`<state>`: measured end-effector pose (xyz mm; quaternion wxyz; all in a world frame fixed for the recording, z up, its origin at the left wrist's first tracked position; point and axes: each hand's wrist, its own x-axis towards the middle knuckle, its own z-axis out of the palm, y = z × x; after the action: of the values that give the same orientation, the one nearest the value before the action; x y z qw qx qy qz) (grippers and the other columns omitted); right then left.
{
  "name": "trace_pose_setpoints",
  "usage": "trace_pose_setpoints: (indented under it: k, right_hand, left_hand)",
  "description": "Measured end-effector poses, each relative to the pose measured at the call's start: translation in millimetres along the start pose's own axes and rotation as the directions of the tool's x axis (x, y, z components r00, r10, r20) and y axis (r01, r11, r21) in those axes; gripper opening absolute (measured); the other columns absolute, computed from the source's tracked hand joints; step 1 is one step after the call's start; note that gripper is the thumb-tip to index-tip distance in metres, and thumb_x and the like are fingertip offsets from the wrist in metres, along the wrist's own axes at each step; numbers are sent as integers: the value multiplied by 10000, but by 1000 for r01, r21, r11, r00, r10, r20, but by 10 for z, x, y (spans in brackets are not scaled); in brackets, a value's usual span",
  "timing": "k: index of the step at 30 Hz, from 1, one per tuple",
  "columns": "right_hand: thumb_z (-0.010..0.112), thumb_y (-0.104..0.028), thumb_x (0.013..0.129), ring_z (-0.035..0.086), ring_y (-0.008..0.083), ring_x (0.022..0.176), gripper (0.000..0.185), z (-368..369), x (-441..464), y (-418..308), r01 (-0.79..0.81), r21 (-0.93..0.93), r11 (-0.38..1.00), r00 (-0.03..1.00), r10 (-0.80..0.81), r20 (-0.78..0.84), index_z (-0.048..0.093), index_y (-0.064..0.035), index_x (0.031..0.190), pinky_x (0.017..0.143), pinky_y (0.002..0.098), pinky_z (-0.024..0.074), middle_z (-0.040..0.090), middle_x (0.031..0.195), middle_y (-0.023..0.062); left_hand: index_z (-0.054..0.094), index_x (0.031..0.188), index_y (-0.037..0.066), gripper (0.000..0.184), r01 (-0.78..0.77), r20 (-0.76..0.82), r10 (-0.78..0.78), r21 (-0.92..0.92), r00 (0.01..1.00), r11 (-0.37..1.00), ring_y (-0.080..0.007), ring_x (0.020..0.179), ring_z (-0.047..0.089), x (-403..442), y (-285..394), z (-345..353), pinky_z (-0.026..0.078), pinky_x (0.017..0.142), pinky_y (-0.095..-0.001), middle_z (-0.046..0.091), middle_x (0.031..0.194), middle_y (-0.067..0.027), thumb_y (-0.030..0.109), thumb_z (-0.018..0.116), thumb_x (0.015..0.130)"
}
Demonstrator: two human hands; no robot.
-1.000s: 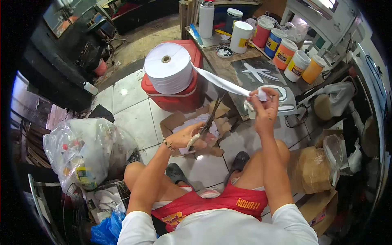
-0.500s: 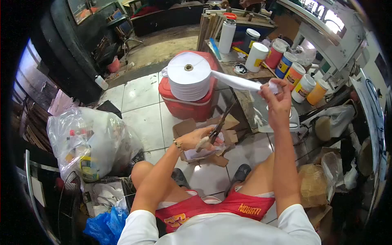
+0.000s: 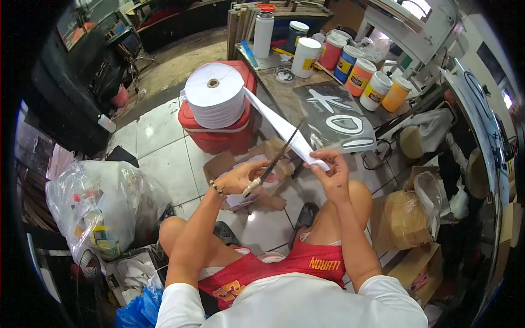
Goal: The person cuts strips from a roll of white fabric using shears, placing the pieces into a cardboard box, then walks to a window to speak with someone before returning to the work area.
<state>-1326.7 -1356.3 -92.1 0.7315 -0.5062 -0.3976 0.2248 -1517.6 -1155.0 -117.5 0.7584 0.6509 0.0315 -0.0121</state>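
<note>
Glossy white floor tiles (image 3: 161, 131) are overlooked by a worn brown wooden bench (image 3: 273, 76), which is set along the right side. Nearest the body, the end of a long white ribbon-like strip (image 3: 276, 121) is pinched by the right hand (image 3: 332, 174), its thumb and fingers nearly closed on the material. From this grip the strip is stretched forward and to the left. A pair of dark-bladed scissors with pale wrapped handles (image 3: 275, 159) is held by the left hand (image 3: 240, 177), whose fingers are curled around the handles. The blades are pointed forward and to the right, and the strip is crossed by them in this view, just beside the right hand; whether it is touched cannot be told.

Beyond the hands, the strip is joined to a thick white cylindrical roll (image 3: 217, 104), which is laid flat, well apart from both hands, on a red plastic cooler box (image 3: 219, 141). Below the scissors, white scraps are contained in an open brown cardboard box (image 3: 217, 168). On the bench, a dark flat panel painted with white shapes (image 3: 333, 112) is laid near the strip, and behind it a row of colourful lidded plastic jars (image 3: 360, 77) is lined up. Farther left, mixed containers are enclosed in a large clear plastic bag (image 3: 131, 188).
</note>
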Motion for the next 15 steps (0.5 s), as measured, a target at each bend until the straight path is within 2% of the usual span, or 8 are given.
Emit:
trace_pose_setpoints:
  k: [3, 4, 6, 7, 9, 10, 13, 15]
  right_hand:
    - [598, 134, 828, 602, 228, 1104, 402, -57, -43, 69, -11, 21, 1000, 997, 9, 72, 516, -11, 1193, 918, 360, 568, 496, 1304, 157]
    - [598, 134, 828, 602, 228, 1104, 402, -80, -51, 59, -11, 22, 1000, 998, 9, 67, 516, -11, 1193, 918, 360, 568, 496, 1304, 157]
    - [628, 114, 814, 613, 178, 1069, 542, -74, -26, -55, -257, 28, 966, 963, 254, 87, 478, -31, 1315, 913, 298, 485, 605, 1179, 96]
    - [628, 114, 814, 613, 178, 1069, 542, -94, -1, -66, -255, 29, 967, 964, 252, 81, 478, -31, 1315, 913, 298, 485, 605, 1179, 96]
    - [662, 18, 833, 615, 167, 1054, 584, -143, 89, -80, -303, -47, 952, 915, 304, 265, 447, -31, 1374, 881, 298, 482, 622, 1159, 75]
    - [662, 18, 833, 615, 167, 1054, 584, -159, 158, -56, -302, -47, 952, 917, 303, 260, 447, -31, 1374, 881, 298, 482, 622, 1159, 75]
    - [696, -139, 870, 616, 153, 999, 473, -190, 439, 36, -448, 59, 892, 860, 412, 300, 526, -10, 1292, 846, 293, 478, 633, 1102, 67]
    - [698, -248, 893, 603, 119, 936, 407, -189, 640, 55, -674, 33, 738, 689, 611, 390, 598, 1, 1199, 796, 264, 469, 638, 1059, 70]
  left_hand:
    - [401, 1409, 21, 783, 57, -4, -57, 32, 998, 998, -175, 1100, 590, -19, 68, -20, 529, 871, -298, 612, 1245, -145, 20, 763, 716]
    - [401, 1409, 21, 783, 60, 0, -60, 33, 998, 998, -175, 1100, 590, -30, 58, -43, 529, 871, -298, 612, 1245, -145, 20, 763, 716]
    - [415, 1393, 13, 761, 86, -11, -86, 30, 996, 996, -153, 1036, 596, -51, 49, -92, 528, 797, -274, 631, 1210, -139, -8, 760, 715]
    - [415, 1393, 13, 761, 88, -5, -88, 33, 996, 996, -153, 1036, 596, -63, 49, -107, 528, 797, -274, 631, 1210, -139, -8, 760, 715]
    - [432, 1376, 6, 732, 89, -16, -88, 95, 996, 992, -145, 996, 596, -90, 103, -98, 517, 759, -270, 640, 1195, -135, -7, 756, 720]
    - [432, 1376, 6, 732, 89, -10, -89, 96, 996, 991, -145, 996, 596, -93, 118, -96, 517, 759, -270, 640, 1195, -135, -7, 756, 720]
    - [444, 1367, 7, 715, 89, -11, -89, 112, 996, 990, -147, 994, 605, -93, 127, -86, 519, 765, -271, 642, 1190, -134, -11, 750, 721]
    - [455, 1362, 13, 716, 118, -10, -118, 15, 993, 993, -151, 1006, 610, -102, 123, -81, 521, 785, -269, 647, 1181, -136, 1, 763, 717]
